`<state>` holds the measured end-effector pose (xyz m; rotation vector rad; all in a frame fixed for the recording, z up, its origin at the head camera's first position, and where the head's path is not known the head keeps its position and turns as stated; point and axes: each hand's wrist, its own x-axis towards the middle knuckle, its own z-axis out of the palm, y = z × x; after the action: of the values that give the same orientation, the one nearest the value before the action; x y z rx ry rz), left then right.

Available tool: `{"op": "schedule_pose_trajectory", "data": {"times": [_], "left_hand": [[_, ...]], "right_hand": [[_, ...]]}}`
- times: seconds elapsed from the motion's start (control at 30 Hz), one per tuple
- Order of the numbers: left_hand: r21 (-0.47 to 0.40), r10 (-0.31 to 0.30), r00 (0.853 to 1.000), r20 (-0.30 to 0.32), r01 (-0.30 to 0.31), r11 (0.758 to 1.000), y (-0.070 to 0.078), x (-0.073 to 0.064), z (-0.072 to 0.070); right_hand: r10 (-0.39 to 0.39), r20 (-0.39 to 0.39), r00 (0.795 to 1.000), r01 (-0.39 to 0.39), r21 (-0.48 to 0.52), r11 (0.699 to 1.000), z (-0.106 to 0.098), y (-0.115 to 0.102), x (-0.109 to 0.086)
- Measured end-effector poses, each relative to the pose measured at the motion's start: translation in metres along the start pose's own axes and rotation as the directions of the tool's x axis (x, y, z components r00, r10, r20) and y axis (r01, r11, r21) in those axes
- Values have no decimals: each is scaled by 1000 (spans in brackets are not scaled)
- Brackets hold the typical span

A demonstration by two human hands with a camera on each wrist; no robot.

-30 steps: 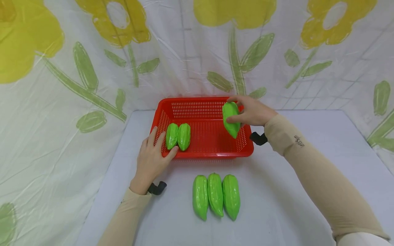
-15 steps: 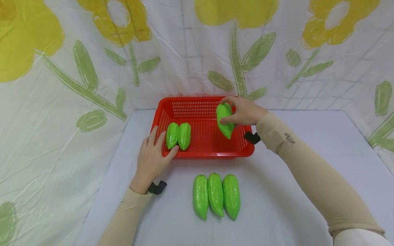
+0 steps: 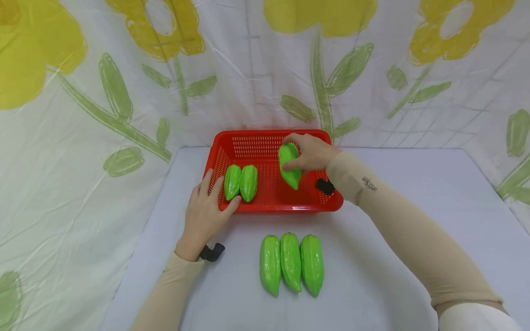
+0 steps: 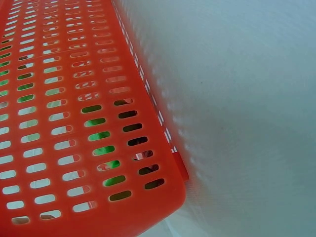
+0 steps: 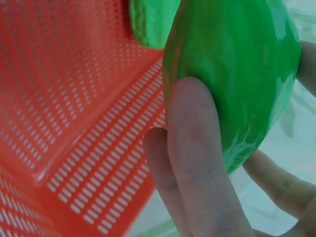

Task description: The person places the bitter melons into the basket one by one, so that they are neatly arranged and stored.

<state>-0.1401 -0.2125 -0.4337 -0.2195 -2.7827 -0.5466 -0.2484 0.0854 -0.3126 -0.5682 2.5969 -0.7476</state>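
Note:
My right hand (image 3: 312, 154) grips a green ridged gourd-like vegetable (image 3: 290, 168) above the right-centre of a red perforated plastic basket (image 3: 281, 208). In the right wrist view, fingers (image 5: 197, 143) and thumb surround the glossy vegetable (image 5: 232, 69). My left hand (image 3: 203, 216) rests on the basket's front left corner, fingers spread over the left rim and thumb on the front rim. Two like vegetables (image 3: 233, 182) lie side by side inside the basket at the left. The left wrist view shows the basket wall (image 4: 74, 123) with green through its slots; the hand is out of that view.
In front of the basket, three more green vegetables (image 3: 291, 262) lie in a row on the white table (image 3: 372, 285). A white curtain (image 3: 244, 92) with yellow flowers hangs behind the basket and at the sides.
My right hand has moved left over the basket with the vegetable in its grip, from near the right wall towards the middle. The left hand has stayed in place.

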Motion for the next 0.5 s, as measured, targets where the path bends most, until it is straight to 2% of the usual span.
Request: {"op": "schedule_pose_trajectory", "data": {"times": [0.23, 0.5], "left_hand": [[-4, 8, 1000, -18, -8, 1000, 0, -1, 1], [1, 4, 1000, -11, -4, 1000, 0, 0, 1]], "right_hand": [[9, 44, 999, -11, 44, 999, 12, -7, 12], [35, 84, 996, -38, 32, 999, 31, -13, 30]]}}
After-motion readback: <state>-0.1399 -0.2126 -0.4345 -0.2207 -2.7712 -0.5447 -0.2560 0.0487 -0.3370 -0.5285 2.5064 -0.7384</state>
